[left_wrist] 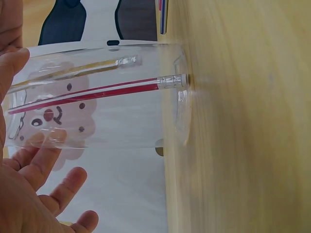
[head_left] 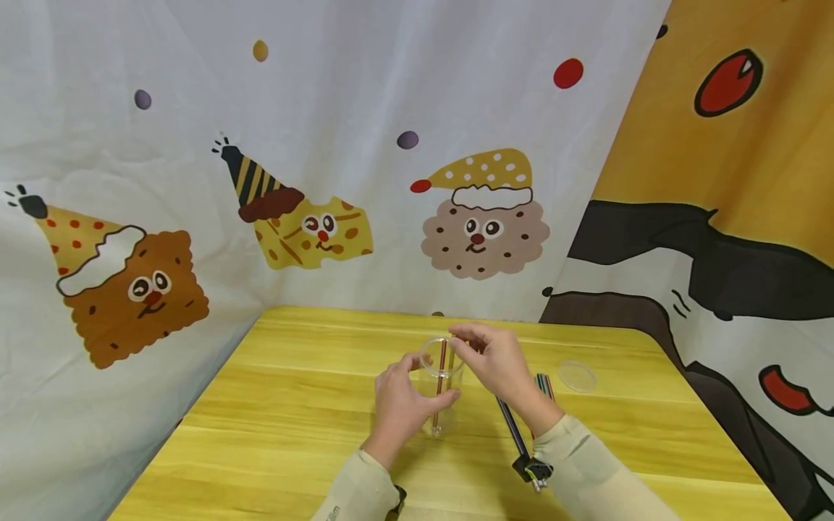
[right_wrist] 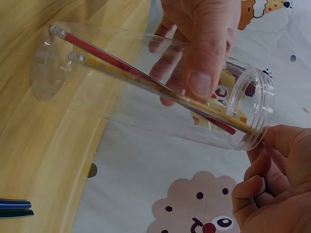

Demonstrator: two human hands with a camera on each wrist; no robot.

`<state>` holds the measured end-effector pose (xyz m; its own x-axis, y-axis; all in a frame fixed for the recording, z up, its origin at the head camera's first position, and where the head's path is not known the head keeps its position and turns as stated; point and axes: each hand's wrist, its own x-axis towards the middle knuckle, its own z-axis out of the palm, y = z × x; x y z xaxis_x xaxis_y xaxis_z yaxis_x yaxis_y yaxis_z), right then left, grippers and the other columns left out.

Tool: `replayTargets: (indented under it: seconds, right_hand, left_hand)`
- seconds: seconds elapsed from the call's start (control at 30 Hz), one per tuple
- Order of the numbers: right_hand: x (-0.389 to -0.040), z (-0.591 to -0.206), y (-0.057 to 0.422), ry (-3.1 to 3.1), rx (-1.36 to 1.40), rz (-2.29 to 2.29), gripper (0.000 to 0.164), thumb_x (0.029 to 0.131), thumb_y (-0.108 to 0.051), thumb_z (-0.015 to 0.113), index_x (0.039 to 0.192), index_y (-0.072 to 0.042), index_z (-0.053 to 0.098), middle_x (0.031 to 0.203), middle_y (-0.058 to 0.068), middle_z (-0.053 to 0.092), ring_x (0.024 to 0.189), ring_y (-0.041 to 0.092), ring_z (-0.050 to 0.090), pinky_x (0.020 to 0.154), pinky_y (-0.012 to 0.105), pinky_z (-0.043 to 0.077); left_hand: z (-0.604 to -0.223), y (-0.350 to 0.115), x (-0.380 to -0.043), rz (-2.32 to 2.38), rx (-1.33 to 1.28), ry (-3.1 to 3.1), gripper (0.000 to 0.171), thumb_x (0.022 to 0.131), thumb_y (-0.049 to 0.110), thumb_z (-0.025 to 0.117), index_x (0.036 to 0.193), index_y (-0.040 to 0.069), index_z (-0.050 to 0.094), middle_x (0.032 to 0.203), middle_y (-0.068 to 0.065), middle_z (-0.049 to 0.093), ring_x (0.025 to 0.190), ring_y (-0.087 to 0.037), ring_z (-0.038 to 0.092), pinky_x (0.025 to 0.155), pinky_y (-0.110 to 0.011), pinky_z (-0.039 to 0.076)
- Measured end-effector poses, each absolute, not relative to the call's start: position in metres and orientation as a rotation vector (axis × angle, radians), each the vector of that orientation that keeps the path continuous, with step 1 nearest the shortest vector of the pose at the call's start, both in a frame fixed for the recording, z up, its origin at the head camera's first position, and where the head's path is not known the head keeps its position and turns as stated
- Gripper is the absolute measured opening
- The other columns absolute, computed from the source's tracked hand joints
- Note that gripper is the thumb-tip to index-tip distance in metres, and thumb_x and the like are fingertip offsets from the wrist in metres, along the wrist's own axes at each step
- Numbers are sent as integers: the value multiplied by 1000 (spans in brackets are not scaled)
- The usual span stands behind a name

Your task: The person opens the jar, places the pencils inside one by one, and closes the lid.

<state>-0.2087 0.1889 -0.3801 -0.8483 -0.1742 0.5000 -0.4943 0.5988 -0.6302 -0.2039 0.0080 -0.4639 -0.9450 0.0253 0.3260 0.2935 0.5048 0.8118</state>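
The left hand (head_left: 399, 405) curls its fingers around the clear jar (head_left: 441, 387). The right hand (head_left: 498, 362) pinches the yellow pencil (right_wrist: 146, 82) at the jar's rim, beside the red pencil (left_wrist: 92, 93) inside. More pencils (head_left: 544, 386) lie right of the jar.

Bright, even indoor light, shadows faint and soft under the hands on the table (head_left: 274, 405). Head view sharp at centre, wide-angle bend at the edges. Left wrist view: table grain smeared, near fingers soft. Right wrist view: mild glare on the clear jar (right_wrist: 146, 92), foreground hand blurred.
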Motion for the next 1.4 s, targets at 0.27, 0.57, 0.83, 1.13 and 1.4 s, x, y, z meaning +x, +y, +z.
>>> replayTargets:
  seconds: [0.27, 0.57, 0.83, 1.13, 1.4]
  right_hand:
    - [-210, -383, 184, -2431, 588, 922, 8, 97, -14, 80, 105, -13, 79, 82, -7, 77, 60, 2, 46, 50, 20, 38]
    - [-201, -371, 167, -2584, 453, 619, 4, 97, -17, 75, 96, -14, 78, 86, -2, 81, 52, 2, 48, 49, 20, 39]
    - [-192, -364, 170, -2657, 442, 537, 21, 96, -12, 70, 108, -17, 86, 101, 3, 78, 67, 12, 51, 51, 22, 37]
    - [-196, -373, 191, -2728, 487, 731, 38, 106, -8, 53, 132, -20, 78, 97, 2, 68, 71, 13, 43, 59, 26, 39]
    - [-196, -376, 203, -2728, 461, 873, 46, 112, -12, 43, 155, -21, 58, 110, 6, 73, 89, 15, 58, 76, 35, 49]
  left_hand:
    - [-461, 8, -206, -1411, -294, -2488, 66, 73, 50, 98, 124, 19, 70, 126, -5, 76, 124, -33, 66, 122, -66, 30]
    - [-463, 8, -205, -1418, -288, -2501, 67, 73, 52, 97, 125, 20, 70, 128, -5, 75, 127, -35, 64, 121, -67, 30]
    - [-465, 9, -204, -1440, -244, -2532, 70, 71, 56, 97, 127, 24, 68, 131, -4, 74, 134, -40, 58, 121, -66, 32]
    - [-464, 8, -205, -1422, -257, -2502, 69, 70, 53, 98, 125, 22, 70, 127, -4, 75, 127, -34, 62, 119, -64, 35]
    - [-465, 8, -205, -1393, -245, -2510, 71, 69, 53, 99, 125, 21, 70, 127, -3, 75, 126, -33, 63, 119, -64, 36]
